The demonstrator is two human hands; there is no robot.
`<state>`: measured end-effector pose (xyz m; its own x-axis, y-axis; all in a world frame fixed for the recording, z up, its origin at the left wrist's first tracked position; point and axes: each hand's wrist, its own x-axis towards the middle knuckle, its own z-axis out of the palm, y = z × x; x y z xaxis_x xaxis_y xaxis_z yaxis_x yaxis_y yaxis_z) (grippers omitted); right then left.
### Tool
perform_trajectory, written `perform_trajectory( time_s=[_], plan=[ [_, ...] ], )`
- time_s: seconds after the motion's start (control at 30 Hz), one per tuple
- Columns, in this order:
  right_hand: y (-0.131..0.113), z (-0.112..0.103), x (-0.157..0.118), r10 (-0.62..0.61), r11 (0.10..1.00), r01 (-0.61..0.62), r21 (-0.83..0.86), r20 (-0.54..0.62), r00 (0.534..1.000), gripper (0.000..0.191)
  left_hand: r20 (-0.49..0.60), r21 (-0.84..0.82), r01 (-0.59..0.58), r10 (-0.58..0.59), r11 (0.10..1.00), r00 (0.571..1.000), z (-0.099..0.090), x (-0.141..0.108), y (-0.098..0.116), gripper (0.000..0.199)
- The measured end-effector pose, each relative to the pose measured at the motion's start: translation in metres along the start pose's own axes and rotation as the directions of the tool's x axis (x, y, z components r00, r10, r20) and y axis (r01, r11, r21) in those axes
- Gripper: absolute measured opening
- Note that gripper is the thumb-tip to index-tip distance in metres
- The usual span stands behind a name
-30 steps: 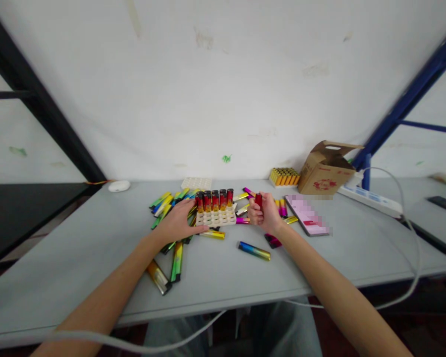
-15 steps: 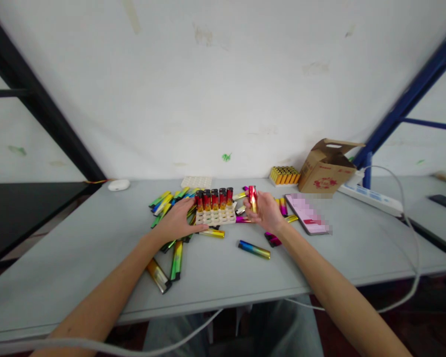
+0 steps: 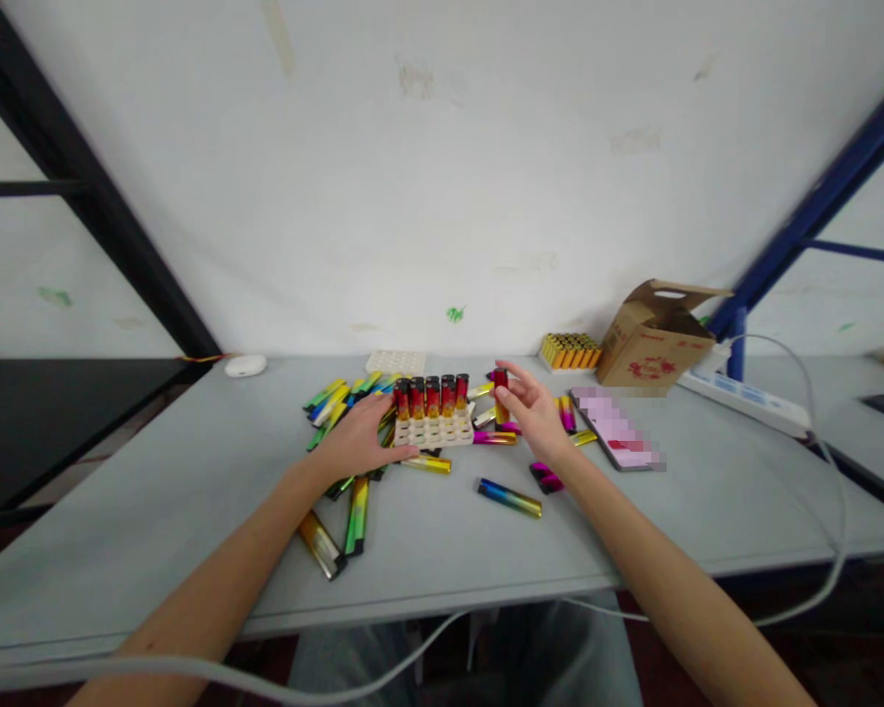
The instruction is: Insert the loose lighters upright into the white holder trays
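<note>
My left hand (image 3: 358,439) grips the left end of a white tray with holes (image 3: 442,430), thumb along its front edge. Red-and-gold lighters (image 3: 432,398) with dark tops stand upright in the tray's back part, while its front holes show bare. Just right of the tray, my right hand (image 3: 534,407) pinches another red-and-gold lighter (image 3: 501,398) between thumb and fingers, upright with a dark end on top. Loose green, yellow and blue lighters (image 3: 328,403) lie heaped beside and behind my left hand. Pink-and-gold lighters (image 3: 495,438) lie under and around my right hand.
A blue-and-gold lighter (image 3: 511,497) lies near the front. At the back are a second white tray (image 3: 396,362), a block of yellow lighters (image 3: 571,351) and an open cardboard box (image 3: 652,344). A phone (image 3: 613,429), power strip (image 3: 747,401) and white case (image 3: 246,366) rest on the table.
The lighter in my right hand has turned, now showing a dark end on top, and my fingers have shifted up around it. My left hand stays on the tray. The view has shifted slightly.
</note>
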<state>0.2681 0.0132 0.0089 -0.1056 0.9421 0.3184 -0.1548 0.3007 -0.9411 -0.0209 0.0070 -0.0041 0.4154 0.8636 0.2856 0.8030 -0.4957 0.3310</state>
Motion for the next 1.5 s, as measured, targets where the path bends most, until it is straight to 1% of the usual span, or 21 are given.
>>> perform_trajectory(
  time_s=[0.07,0.13,0.27,0.4,0.53,0.67,0.73,0.8,0.87,0.9,0.97,1.03,1.07,1.17,1.27,1.37,1.5],
  plan=[
    [0.001,0.000,0.000,-0.057,0.998,0.056,-0.022,-0.026,0.998,0.053,-0.004,-0.009,-0.012,0.012,1.000,1.000,0.000,0.000,-0.001,0.072],
    [0.003,0.000,0.001,-0.086,0.996,0.084,-0.043,-0.037,0.996,0.050,-0.023,-0.027,-0.031,0.030,0.999,0.999,0.001,0.000,-0.001,0.072],
    [0.010,0.004,0.001,-0.101,0.991,0.101,-0.084,-0.001,0.995,0.042,-0.040,-0.051,-0.056,0.054,0.997,0.998,0.001,0.001,-0.002,0.074],
    [0.014,0.012,-0.001,-0.127,0.983,0.126,-0.131,0.002,0.992,0.032,0.005,-0.010,-0.008,0.008,1.000,1.000,0.000,0.001,0.000,0.073],
    [0.017,0.017,0.000,-0.099,0.985,0.098,-0.142,0.000,0.995,0.030,0.008,0.005,-0.002,0.002,1.000,1.000,-0.002,0.001,0.002,0.072],
    [0.022,0.016,0.003,-0.120,0.969,0.123,-0.214,0.028,0.992,0.028,0.009,0.013,-0.003,0.003,1.000,1.000,-0.002,0.001,0.003,0.073],
    [0.023,0.015,0.005,-0.166,0.936,0.171,-0.307,0.045,0.985,0.028,0.009,0.009,-0.008,0.008,1.000,1.000,-0.001,0.001,0.002,0.073],
    [0.024,0.013,0.005,-0.226,0.877,0.219,-0.428,0.033,0.973,0.032,0.009,0.014,0.001,-0.001,1.000,1.000,-0.001,0.001,0.001,0.073],
    [0.023,0.012,0.006,-0.272,0.814,0.236,-0.531,0.011,0.962,0.037,0.009,0.026,0.007,-0.007,1.000,1.000,-0.001,0.001,0.001,0.073],
    [0.023,0.012,0.007,-0.291,0.788,0.246,-0.565,0.010,0.957,0.037,0.011,0.032,0.007,-0.007,0.999,1.000,-0.002,0.001,0.001,0.072],
    [0.022,0.011,0.008,-0.336,0.734,0.296,-0.612,0.052,0.941,0.030,0.015,0.035,0.002,-0.003,0.999,1.000,-0.002,0.001,0.002,0.071],
    [0.021,0.011,0.009,-0.379,0.664,0.368,-0.651,0.131,0.916,0.025,0.018,0.027,0.006,-0.007,1.000,1.000,-0.002,0.001,0.003,0.072],
    [0.020,0.010,0.009,-0.391,0.628,0.396,-0.670,0.169,0.905,0.025,0.019,0.019,0.011,-0.011,1.000,1.000,-0.002,0.001,0.003,0.073],
    [0.018,0.010,0.007,-0.382,0.546,0.442,-0.712,0.257,0.887,0.033,0.023,-0.003,0.013,-0.013,1.000,1.000,-0.002,0.001,0.003,0.076],
    [0.018,0.009,0.003,-0.349,0.500,0.448,-0.742,0.301,0.888,0.043,0.022,-0.011,-0.003,0.003,1.000,1.000,-0.002,0.001,0.002,0.077],
    [0.017,0.006,-0.003,-0.310,0.490,0.426,-0.760,0.305,0.901,0.052,0.014,-0.006,-0.007,0.007,1.000,1.000,-0.001,0.001,0.001,0.075],
    [0.016,0.003,-0.008,-0.239,0.515,0.423,-0.745,0.349,0.906,0.060,-0.010,-0.008,-0.006,0.006,1.000,1.000,0.000,0.000,0.000,0.074]
  ],
)
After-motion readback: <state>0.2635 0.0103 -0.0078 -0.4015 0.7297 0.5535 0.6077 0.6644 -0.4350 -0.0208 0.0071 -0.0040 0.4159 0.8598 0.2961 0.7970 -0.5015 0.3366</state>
